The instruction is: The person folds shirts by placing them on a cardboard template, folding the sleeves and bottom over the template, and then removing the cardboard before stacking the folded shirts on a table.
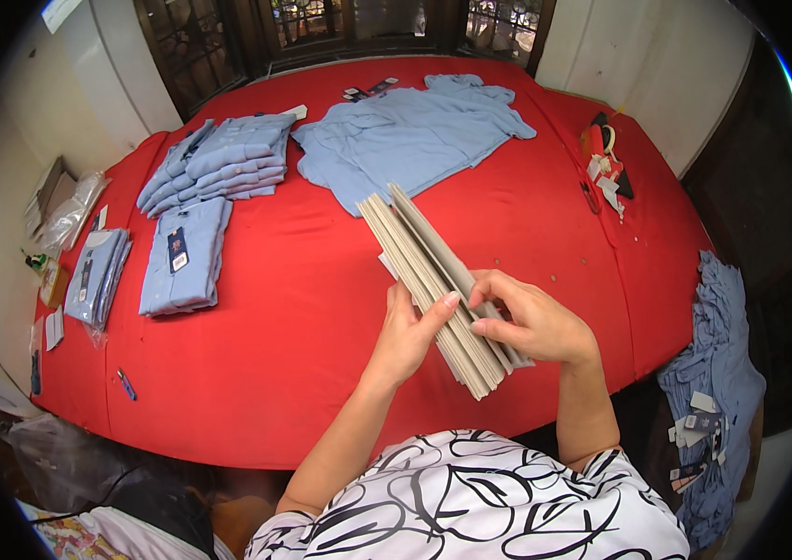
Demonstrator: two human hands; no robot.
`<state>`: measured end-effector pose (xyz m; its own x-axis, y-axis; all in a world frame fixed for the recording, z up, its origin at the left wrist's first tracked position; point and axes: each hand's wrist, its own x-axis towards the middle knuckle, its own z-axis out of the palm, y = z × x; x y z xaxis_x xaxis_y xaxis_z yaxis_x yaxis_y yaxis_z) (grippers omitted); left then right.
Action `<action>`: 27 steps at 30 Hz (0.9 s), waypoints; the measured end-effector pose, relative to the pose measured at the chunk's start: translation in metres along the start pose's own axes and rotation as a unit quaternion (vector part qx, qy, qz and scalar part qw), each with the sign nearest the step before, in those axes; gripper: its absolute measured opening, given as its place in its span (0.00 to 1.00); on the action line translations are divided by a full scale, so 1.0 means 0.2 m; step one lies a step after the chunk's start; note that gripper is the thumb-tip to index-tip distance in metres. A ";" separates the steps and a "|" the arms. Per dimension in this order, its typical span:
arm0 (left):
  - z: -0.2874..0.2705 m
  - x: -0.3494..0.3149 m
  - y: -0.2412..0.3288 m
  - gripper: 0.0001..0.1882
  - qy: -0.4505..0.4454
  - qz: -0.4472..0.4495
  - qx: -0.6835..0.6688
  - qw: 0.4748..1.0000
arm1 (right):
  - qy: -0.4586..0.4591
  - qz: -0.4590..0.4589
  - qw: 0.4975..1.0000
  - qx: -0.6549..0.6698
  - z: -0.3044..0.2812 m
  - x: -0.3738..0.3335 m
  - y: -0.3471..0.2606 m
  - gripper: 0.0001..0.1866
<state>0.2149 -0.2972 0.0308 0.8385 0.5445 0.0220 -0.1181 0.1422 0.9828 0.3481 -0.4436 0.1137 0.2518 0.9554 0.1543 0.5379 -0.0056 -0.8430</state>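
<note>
A thick stack of grey cardboard sheets is held on edge above the table, slanting from far left to near right. My left hand is closed around its left side, with the thumb lying across the sheet edges. On the other side, my right hand has its thumb and bent fingers at the rightmost sheets, which stand slightly apart from the rest at the far end. Just beyond the stack lies a spread light-blue shirt. The undersides of the stack and some left fingers are hidden.
On the red-covered table, folded blue shirts lie in a pile at the left, with a tagged folded shirt nearer. Bagged shirts and a blue cutter are farther left. Tape and scraps sit far right; more shirts hang at right.
</note>
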 end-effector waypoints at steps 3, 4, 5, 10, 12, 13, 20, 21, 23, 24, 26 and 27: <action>-0.01 -0.01 0.00 0.33 -0.006 -0.007 0.003 1.000 | 0.002 -0.002 1.000 -0.011 0.00 0.01 -0.04 0.11; -0.01 -0.01 0.00 0.33 -0.004 -0.004 0.002 1.000 | -0.004 -0.004 0.999 -0.035 -0.01 0.01 -0.06 0.10; -0.01 0.00 0.00 0.33 -0.004 -0.001 0.000 1.000 | -0.005 -0.012 0.999 -0.045 -0.01 0.01 -0.05 0.11; 0.00 0.00 0.00 0.33 0.005 0.001 0.012 1.000 | -0.013 -0.017 0.995 -0.095 -0.01 0.00 -0.04 0.15; 0.00 0.00 0.00 0.34 0.000 -0.005 0.016 1.000 | -0.012 -0.021 0.996 -0.084 -0.02 0.00 -0.03 0.16; 0.00 0.00 0.00 0.34 0.003 -0.006 0.020 1.000 | -0.011 -0.023 0.997 -0.078 -0.02 0.00 -0.02 0.17; 0.00 -0.01 0.01 0.35 0.000 -0.014 -0.004 1.000 | -0.020 -0.019 0.998 -0.062 -0.02 0.00 -0.02 0.16; 0.00 -0.01 0.01 0.36 -0.001 -0.015 -0.012 1.000 | -0.020 -0.018 0.998 -0.063 -0.02 0.00 -0.02 0.16; 0.00 -0.01 0.00 0.35 0.007 -0.014 -0.005 1.000 | -0.022 -0.014 0.998 -0.063 -0.02 0.00 -0.02 0.15; 0.00 -0.01 0.00 0.35 0.011 -0.013 -0.001 1.000 | -0.023 -0.010 0.998 -0.063 -0.02 0.00 -0.02 0.15; 0.00 -0.01 0.00 0.35 0.009 -0.012 -0.002 1.000 | -0.027 -0.003 0.998 -0.064 -0.02 0.00 -0.03 0.15; -0.01 -0.01 0.00 0.35 0.008 -0.012 -0.002 1.000 | -0.030 0.000 0.998 -0.064 -0.02 0.00 -0.04 0.15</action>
<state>0.2126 -0.2973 0.0304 0.8324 0.5542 -0.0043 -0.1010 0.1592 0.9821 0.3475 -0.4444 0.1230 0.2047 0.9714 0.1204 0.6371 -0.0389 -0.7698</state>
